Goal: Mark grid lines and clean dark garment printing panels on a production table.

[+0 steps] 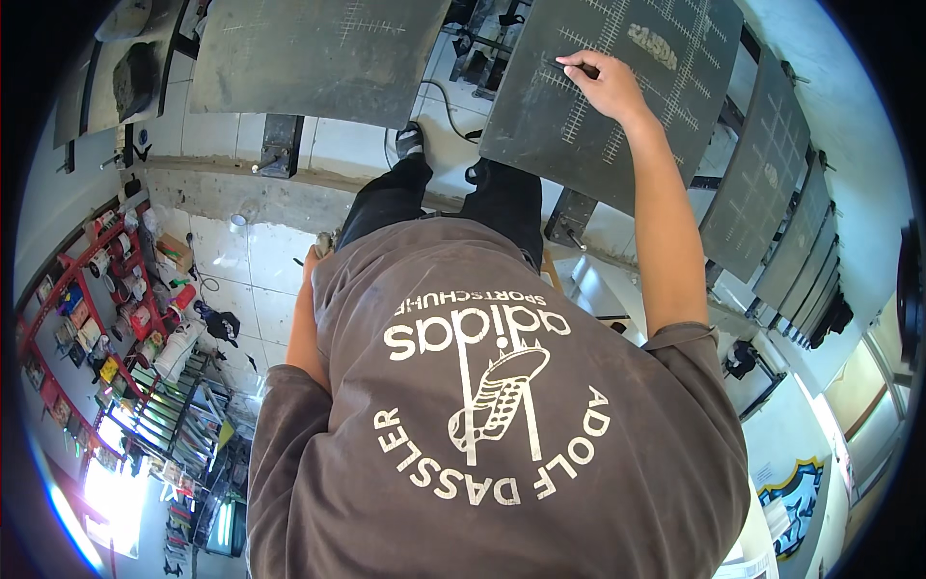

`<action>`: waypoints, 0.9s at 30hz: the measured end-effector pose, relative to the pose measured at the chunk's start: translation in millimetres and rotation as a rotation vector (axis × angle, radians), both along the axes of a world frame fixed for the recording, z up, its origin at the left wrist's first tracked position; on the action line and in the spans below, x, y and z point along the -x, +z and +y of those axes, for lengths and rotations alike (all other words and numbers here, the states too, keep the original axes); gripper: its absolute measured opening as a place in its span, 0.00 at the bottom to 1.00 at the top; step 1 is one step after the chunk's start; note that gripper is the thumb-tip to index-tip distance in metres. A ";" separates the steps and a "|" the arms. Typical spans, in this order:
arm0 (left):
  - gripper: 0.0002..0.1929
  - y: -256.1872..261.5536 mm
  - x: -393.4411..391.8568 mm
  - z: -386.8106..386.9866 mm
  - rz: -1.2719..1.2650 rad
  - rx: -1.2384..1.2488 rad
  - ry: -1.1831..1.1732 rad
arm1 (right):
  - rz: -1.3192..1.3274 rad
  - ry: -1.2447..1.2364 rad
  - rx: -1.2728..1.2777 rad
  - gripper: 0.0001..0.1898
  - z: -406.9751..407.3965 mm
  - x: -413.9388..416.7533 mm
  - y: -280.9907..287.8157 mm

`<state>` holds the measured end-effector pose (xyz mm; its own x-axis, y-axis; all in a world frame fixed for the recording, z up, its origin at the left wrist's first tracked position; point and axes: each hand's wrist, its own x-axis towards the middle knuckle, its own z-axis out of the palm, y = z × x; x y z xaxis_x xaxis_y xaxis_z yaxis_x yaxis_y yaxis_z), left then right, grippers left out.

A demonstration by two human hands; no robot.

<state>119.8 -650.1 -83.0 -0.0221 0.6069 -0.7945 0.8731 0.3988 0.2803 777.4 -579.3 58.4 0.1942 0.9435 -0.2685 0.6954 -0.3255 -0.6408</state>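
My right hand pinches a small dark pen-like tool, its tip at the surface of a dark grey board. White lines crossed by short ticks, like ladder marks, and a scribbled patch cover this board. Down at my left side, my left hand is partly hidden by my brown printed T-shirt. A greyish crumpled thing shows beside its fingers, and a short dark tip sticks out; whether the hand grips either is unclear.
Another grey board with fainter marks lies to the left, beyond it a dark lump. More marked boards line up at right. Metal brackets jut below the boards. A cable runs across the floor. A red cluttered rack stands left.
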 end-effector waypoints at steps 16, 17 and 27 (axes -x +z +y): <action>0.23 -4.8 2.5 2.4 -0.007 -0.031 0.000 | -0.004 -0.048 0.038 0.10 0.5 0.7 1.4; 0.23 -6.2 3.7 1.1 -0.011 -0.034 0.003 | -0.020 -0.062 0.024 0.10 0.9 2.2 1.8; 0.23 -14.0 9.0 -5.4 -0.017 -0.034 0.049 | 0.032 -0.070 -0.019 0.11 0.0 -5.5 -7.7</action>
<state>110.8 -655.4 -97.0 -0.0396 0.6320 -0.7740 0.8477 0.4313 0.3088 783.0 -579.3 50.7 0.2519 0.9328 -0.2578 0.6505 -0.3605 -0.6685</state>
